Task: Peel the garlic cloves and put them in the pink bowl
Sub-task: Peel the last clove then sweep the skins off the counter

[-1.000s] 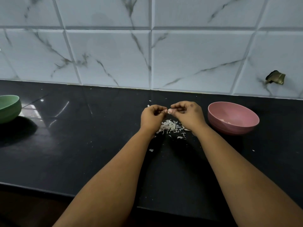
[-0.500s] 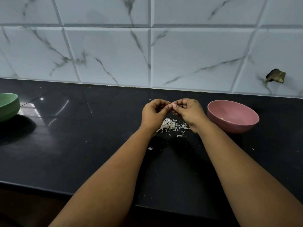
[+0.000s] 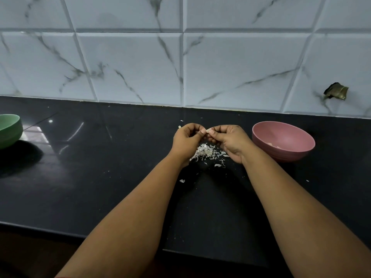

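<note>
My fingertips [image 3: 203, 131] meet, both hands pinching one garlic clove [image 3: 208, 129] between them: left hand [image 3: 185, 140] curled on its left end, right hand [image 3: 230, 140] on its right. Just below my fingers lies a heap of peels [image 3: 207, 152] on the black counter [image 3: 100, 177]. The pink bowl [image 3: 283, 140] sits near my right hand.

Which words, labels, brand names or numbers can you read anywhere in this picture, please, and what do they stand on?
None: no readable text in this view.
The pink bowl, the green bowl, the black counter and the marble-patterned wall tiles all look plain.
The garlic clove held between both hands carries no mark either.
</note>
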`<state>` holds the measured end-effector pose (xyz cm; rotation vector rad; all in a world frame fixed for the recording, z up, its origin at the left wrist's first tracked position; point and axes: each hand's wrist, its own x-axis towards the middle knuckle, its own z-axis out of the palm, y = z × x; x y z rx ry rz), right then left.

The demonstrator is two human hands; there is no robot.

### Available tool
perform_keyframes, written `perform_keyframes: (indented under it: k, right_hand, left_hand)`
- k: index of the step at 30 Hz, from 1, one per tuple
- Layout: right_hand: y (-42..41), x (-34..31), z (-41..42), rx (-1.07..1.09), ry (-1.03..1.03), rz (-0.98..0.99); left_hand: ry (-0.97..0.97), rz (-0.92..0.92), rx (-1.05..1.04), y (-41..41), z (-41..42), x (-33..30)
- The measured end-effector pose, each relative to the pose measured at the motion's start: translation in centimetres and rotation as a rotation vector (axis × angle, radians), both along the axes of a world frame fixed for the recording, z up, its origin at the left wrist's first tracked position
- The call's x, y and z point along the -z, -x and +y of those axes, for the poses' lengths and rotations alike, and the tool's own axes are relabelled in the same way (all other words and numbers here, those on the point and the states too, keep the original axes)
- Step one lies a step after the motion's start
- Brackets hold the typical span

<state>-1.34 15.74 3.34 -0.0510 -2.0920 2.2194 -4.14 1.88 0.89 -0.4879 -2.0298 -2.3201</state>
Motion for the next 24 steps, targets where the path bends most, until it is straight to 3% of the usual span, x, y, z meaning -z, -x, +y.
perform_keyframes:
  k: [5,15,18,21,24]
  right_hand:
    - [-0.4,-0.5,0.0,-0.054,0.153,-0.065]
    - [0.1,-0.3,-0.3,0.000,0.187,-0.072]
    - [0.2,0.0,-0.2,0.094,-0.064,0.021]
    - [0.6,0.2,0.3,0.262,-0.568,0.362]
    - [0.5,0.3,0.2,0.192,-0.711,0.554]
  left_hand:
    - [-0.059,-0.066,0.098,-0.2,-0.1,-0.4]
    - [0.010,0.130,-0.025,-0.5,0.1,-0.1]
    - [0.014,0.116,-0.068,-0.3,0.0,-0.1]
    - [-0.007,0.046,-0.065,-0.1,0.0,0.0]
    - [-0.029,0.006,-0.032,0.1,0.1,0.0]
